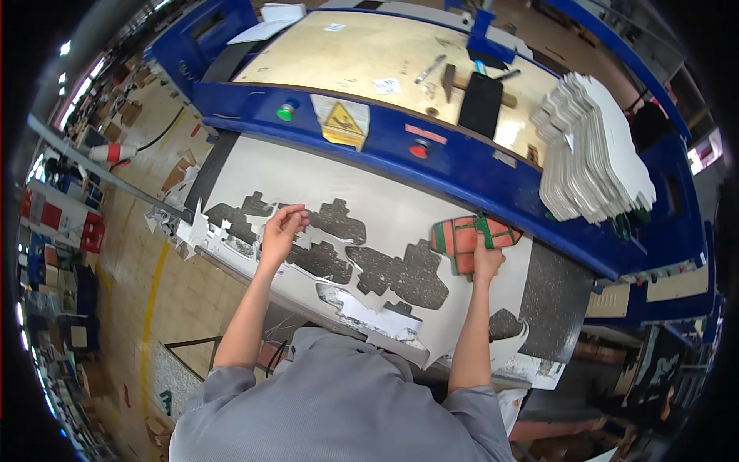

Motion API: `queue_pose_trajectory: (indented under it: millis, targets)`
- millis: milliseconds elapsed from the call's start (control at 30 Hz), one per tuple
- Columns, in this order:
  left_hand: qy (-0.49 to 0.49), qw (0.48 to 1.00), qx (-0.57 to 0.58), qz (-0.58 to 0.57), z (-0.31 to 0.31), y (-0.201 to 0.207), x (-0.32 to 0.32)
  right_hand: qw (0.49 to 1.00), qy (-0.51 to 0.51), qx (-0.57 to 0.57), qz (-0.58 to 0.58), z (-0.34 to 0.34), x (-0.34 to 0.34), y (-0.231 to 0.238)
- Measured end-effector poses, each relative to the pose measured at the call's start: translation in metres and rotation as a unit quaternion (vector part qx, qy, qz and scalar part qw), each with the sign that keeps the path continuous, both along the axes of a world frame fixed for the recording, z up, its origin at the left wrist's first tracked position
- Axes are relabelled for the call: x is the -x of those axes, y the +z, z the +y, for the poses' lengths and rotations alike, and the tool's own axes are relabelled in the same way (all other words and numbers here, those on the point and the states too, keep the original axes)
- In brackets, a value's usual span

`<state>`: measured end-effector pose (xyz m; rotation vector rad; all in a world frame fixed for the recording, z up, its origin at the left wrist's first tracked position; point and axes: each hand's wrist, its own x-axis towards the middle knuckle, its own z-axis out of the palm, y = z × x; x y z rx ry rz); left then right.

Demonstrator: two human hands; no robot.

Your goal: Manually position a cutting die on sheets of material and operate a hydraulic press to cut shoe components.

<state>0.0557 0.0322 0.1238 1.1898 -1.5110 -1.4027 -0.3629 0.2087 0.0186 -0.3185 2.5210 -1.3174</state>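
Observation:
A white sheet point(265, 162) lies on the dark work surface, with several die-shaped holes cut through it. Over its right part my right hand point(486, 262) grips a cutting die point(463, 237) with red-orange panels and green edges. The die rests on or just above the sheet; which of the two I cannot tell. My left hand point(283, 231) is raised over the cut-out holes at the left, its fingers loosely bent and partly apart, with nothing visible in them. Torn white scrap point(377, 312) hangs along the near edge of the sheet.
A blue press beam point(369, 127) with a green button point(286, 112) and a red button point(419, 149) runs across the far side. On the wooden top point(331, 58) above it lie a black phone-like object point(480, 106), a pen and a stack of cut white pieces point(596, 146).

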Motion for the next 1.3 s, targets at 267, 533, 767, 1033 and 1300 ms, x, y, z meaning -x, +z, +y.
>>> queue_pose_trajectory:
  millis: [267,533,767,1033,1300]
  targets:
    - [0.105,0.974,0.154,-0.126,-0.076,0.006,-0.106,0.956,0.08,-0.188,0.211,-0.078,-0.043,0.02]
    - [0.21,0.946,0.143,-0.203,-0.172,-0.023,-0.258,0.922,0.203,-0.144,0.297,-0.146,-0.133,0.029]
    - [0.008,0.944,0.233,-0.234,-0.24,-0.057,-0.273,0.867,0.43,-0.059,0.244,-0.259,-0.227,0.048]
    - [0.021,0.91,0.21,-0.356,-0.262,-0.092,-0.266,0.755,0.639,-0.017,0.147,-0.368,-0.347,0.053]
    - [-0.004,0.927,0.206,-0.315,-0.311,-0.121,-0.285,0.722,0.667,-0.014,0.184,-0.41,-0.42,0.067]
